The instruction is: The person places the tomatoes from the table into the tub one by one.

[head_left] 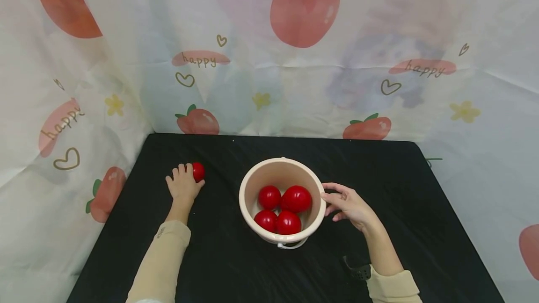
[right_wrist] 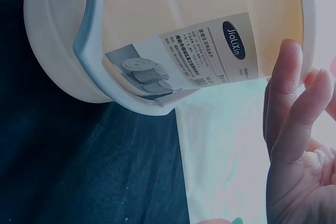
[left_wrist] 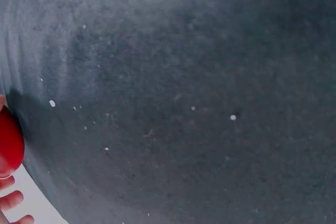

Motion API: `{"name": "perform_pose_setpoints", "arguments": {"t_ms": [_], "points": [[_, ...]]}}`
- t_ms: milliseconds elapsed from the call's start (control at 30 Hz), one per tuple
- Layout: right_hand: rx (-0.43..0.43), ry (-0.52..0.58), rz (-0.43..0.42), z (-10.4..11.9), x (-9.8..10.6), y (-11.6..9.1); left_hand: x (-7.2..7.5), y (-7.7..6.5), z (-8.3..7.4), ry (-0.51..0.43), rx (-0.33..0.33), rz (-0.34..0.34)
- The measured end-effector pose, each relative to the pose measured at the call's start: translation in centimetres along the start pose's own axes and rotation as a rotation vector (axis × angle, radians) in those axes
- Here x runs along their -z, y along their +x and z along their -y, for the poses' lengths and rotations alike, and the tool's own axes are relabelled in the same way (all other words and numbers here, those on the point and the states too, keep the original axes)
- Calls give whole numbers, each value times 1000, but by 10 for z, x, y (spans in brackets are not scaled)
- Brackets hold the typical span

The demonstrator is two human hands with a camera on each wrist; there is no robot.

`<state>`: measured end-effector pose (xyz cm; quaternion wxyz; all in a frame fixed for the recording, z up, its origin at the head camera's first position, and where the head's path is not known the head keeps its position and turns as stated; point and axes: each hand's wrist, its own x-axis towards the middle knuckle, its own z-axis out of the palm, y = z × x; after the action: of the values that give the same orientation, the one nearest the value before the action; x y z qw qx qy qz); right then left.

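At the left of the head view my left hand (head_left: 183, 184) grips a glossy red ball (head_left: 198, 172) between thumb and fingers, close to the tabletop. The left wrist view catches only part of this ball (left_wrist: 9, 142), with fingertips (left_wrist: 10, 200) beside it. A cream bucket (head_left: 248, 186) stands upright in the middle, with several red balls (head_left: 296, 199) inside. My right hand (head_left: 347, 205) is at the bucket's right rim, its fingertips touching it. Seen from the right wrist, the bucket wall bears a printed label (right_wrist: 210, 56), and the fingers (right_wrist: 286, 72) rest lightly at the rim.
A black cloth-covered table (head_left: 227, 270) lies under everything. The bucket's handle (head_left: 294, 245) hangs down on the near side. A printed curtain (head_left: 252, 27) with fruit and hearts rises behind the table and along its sides. A dark band (head_left: 360, 271) is on the right wrist.
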<state>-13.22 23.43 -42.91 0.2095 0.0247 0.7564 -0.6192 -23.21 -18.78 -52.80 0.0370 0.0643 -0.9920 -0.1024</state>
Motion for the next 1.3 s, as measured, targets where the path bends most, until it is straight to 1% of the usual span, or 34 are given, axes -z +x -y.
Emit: {"name": "perform_pose_setpoints", "arguments": {"t_ms": [67,133,200,300,400,533,633,700,767,833,933,1033,1100,1200,1300], "points": [[0,2,2,0,0,0,2,-1,-3,3,-23,-22],[1,3,4,-1,0,0,5,-2,-8,6,-56,-59],[2,4,4,-1,0,1,11,-3,-16,8,-98,-113],[3,5,3,-2,0,1,26,-3,-30,24,-174,-209],[2,6,5,-2,0,1,43,-6,-48,46,-270,-330],[1,3,1,-1,0,1,70,-15,-75,84,-412,-457],[0,-1,-4,-1,0,0,86,-24,-94,98,-526,-519],[0,-2,-5,-1,0,0,93,-30,-105,105,-603,-551],[0,0,-3,-1,0,0,98,-38,-115,116,-665,-547],[1,1,0,-1,0,1,100,-46,-124,141,-715,-517],[2,2,2,0,-1,1,99,-58,-133,190,-784,-443],[4,1,-1,0,-1,1,95,-68,-140,236,-843,-355],[6,-1,-3,0,-1,0,91,-73,-144,266,-874,-296],[9,-3,-3,0,0,0,87,-78,-149,316,-903,-209],[10,-1,-1,0,0,0,84,-81,-153,391,-923,-151]]}}
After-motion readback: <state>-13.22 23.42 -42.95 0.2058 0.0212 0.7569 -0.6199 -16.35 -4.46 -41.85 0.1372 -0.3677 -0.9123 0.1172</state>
